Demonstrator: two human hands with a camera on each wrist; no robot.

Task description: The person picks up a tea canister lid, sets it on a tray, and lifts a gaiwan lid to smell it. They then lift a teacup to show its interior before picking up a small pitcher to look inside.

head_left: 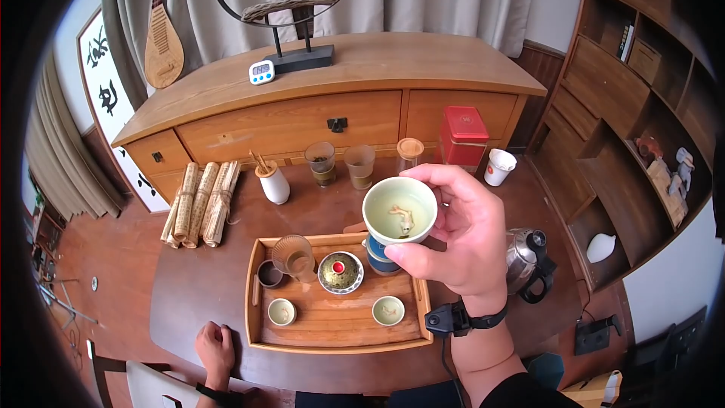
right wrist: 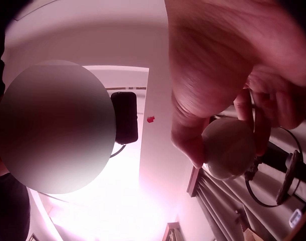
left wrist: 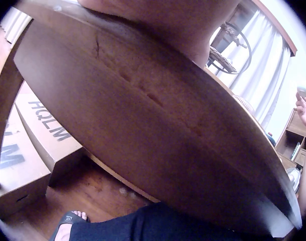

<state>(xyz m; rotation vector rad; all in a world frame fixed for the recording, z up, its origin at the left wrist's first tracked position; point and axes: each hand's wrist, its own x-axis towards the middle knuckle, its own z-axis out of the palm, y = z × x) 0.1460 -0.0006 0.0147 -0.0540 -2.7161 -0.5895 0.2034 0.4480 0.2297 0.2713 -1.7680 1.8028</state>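
In the head view, my right hand (head_left: 474, 230) holds a pale green teacup (head_left: 399, 210) up over the tray, thumb at its near side and fingers at the far rim. Pale liquid and a small figure show inside it. The right wrist view shows that cup (right wrist: 228, 148) from below, between thumb and fingers. My left hand (head_left: 216, 347) rests at the table's front edge, fingers loosely curled, holding nothing. On the wooden tray (head_left: 332, 332) stand a lidded gaiwan (head_left: 340, 272), a glass pitcher (head_left: 293, 255), a dark cup (head_left: 269, 274) and two small teacups (head_left: 282, 311). A blue container (head_left: 382, 257) is partly hidden behind the held cup.
A steel kettle (head_left: 529, 263) stands right of the tray, partly behind my wrist. Along the back are bamboo scrolls (head_left: 200, 204), a white tool holder (head_left: 274, 185), two glasses (head_left: 361, 166), a cork-lidded jar (head_left: 410, 153), a red tin (head_left: 464, 136) and a white cup (head_left: 500, 167).
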